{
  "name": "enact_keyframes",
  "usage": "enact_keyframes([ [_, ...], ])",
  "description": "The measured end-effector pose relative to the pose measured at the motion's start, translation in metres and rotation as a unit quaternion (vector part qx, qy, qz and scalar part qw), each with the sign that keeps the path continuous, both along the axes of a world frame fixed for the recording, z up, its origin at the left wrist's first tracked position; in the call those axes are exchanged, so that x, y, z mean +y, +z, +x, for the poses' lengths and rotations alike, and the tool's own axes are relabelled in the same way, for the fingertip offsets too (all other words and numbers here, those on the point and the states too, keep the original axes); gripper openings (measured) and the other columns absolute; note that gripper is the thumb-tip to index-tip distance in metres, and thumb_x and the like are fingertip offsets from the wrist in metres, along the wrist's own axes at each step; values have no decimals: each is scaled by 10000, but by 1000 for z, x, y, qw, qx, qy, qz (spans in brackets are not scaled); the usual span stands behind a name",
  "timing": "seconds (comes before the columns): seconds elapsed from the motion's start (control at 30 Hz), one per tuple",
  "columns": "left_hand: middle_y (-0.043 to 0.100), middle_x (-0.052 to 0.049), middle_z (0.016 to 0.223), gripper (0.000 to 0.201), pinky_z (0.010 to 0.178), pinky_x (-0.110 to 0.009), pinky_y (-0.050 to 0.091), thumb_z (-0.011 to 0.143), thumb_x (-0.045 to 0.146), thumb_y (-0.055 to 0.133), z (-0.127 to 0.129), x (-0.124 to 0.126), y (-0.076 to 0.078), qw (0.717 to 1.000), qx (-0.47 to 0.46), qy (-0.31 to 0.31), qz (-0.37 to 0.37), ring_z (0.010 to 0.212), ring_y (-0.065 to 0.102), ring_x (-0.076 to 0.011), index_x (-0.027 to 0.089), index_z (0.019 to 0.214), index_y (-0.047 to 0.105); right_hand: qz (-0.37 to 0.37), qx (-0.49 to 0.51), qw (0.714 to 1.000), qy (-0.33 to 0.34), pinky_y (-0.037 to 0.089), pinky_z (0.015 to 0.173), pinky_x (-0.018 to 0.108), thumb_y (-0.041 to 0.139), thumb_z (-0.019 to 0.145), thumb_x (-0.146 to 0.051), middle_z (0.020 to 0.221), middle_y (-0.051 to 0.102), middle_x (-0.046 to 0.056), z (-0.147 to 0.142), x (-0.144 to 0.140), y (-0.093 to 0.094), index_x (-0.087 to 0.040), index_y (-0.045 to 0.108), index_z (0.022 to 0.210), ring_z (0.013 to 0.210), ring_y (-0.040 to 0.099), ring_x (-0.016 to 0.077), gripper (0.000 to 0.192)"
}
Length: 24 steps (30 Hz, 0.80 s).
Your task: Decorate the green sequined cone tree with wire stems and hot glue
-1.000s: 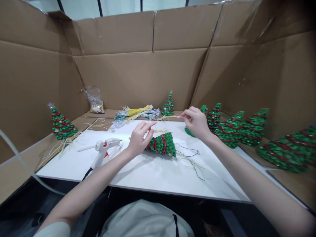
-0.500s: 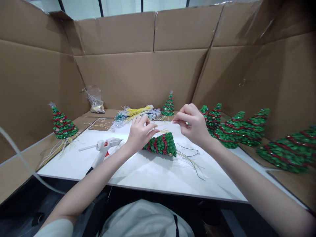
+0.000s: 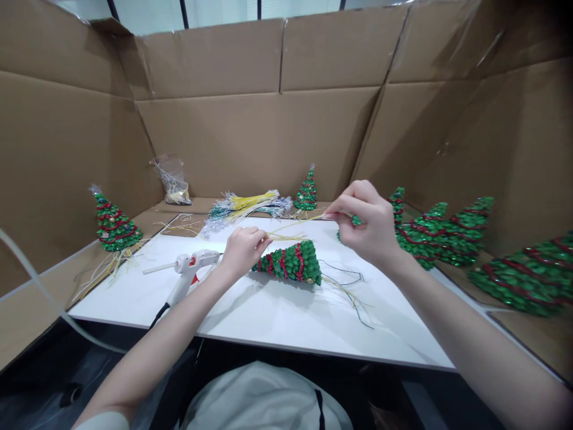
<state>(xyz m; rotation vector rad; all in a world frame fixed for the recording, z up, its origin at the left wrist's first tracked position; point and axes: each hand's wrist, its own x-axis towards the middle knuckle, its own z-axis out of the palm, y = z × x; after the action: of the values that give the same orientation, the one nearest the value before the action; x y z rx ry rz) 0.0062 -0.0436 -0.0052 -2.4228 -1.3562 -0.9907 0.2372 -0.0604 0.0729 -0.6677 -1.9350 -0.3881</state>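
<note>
A thin yellow wire (image 3: 298, 223) runs in the air between my two hands. My right hand (image 3: 364, 222) is closed in a pinch on its right end, above the table's far right part. My left hand (image 3: 242, 254) is also pinched, at the wire's left end, low over the table beside the narrow end of a small green Christmas tree (image 3: 289, 263). This tree lies on its side, wound with red garland, its base facing right. Loose yellow and dark wires (image 3: 349, 289) trail from the base. My left fingers hide the tree's tip.
A white glue gun (image 3: 185, 269) lies left of my left hand. Behind are bundled wires (image 3: 250, 205), a small upright tree (image 3: 306, 190) and a plastic bag (image 3: 173, 182). Another tree (image 3: 114, 222) stands left; several trees (image 3: 465, 233) stand right. Cardboard walls (image 3: 259, 137) surround the white tabletop (image 3: 268, 322).
My left hand has moved down and left, its fingers now pinched together. My right hand has shifted right, and the yellow wire now stretches plainly between them. The lying tree has barely moved.
</note>
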Motion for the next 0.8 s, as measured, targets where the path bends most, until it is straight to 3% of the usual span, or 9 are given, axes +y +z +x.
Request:
enact_keyframes([
  [0.13, 620, 1, 625, 250, 565, -219, 405, 851, 359, 497, -1, 0, -4, 980, -153, -61, -108, 568, 556, -110, 172, 735, 615, -50, 13, 999, -9, 388, 608, 323, 590, 787, -229, 689, 444, 19, 8, 3, -2, -245, 651, 810, 685, 461, 172, 67],
  [0.23, 649, -16, 641, 265, 561, -216, 465, 826, 396, 522, 0, 0, -4, 929, -294, -109, -199, 588, 610, -124, 154, 766, 611, -142, 0, 990, 12, 402, 652, 329, 600, 782, -377, 738, 455, 20, 17, 10, -9, -252, 626, 1047, 704, 466, 171, 294],
  [0.33, 675, -55, 688, 281, 587, -239, 510, 781, 411, 579, -1, 0, -2, 879, -381, -134, -253, 624, 641, -146, 131, 774, 606, -237, -37, 970, 51, 408, 677, 330, 553, 774, -510, 759, 453, 25, 26, 20, -24, -240, 597, 1132, 732, 468, 178, 450],
  [0.47, 687, -77, 708, 313, 588, -260, 528, 711, 419, 652, -2, -1, -1, 839, -427, -142, -305, 672, 657, -176, 122, 803, 614, -394, -101, 913, 26, 428, 724, 346, 530, 736, -599, 841, 473, 46, 29, 30, -49, -252, 575, 1173, 776, 491, 189, 559],
  [0.63, 688, -67, 766, 270, 596, -247, 509, 680, 377, 686, -3, -5, -1, 835, -416, -142, -330, 749, 652, -185, 138, 792, 627, -500, -152, 853, -2, 417, 814, 370, 592, 671, -612, 973, 499, 68, 27, 33, -68, -277, 504, 1249, 900, 507, 228, 674],
  [0.8, 670, -49, 751, 265, 646, -254, 499, 627, 353, 728, -1, -7, 0, 838, -416, -150, -320, 722, 633, -158, 131, 734, 630, -489, -141, 861, 23, 421, 782, 362, 626, 638, -592, 966, 515, 61, 25, 36, -73, -263, 538, 1182, 869, 505, 219, 642],
])
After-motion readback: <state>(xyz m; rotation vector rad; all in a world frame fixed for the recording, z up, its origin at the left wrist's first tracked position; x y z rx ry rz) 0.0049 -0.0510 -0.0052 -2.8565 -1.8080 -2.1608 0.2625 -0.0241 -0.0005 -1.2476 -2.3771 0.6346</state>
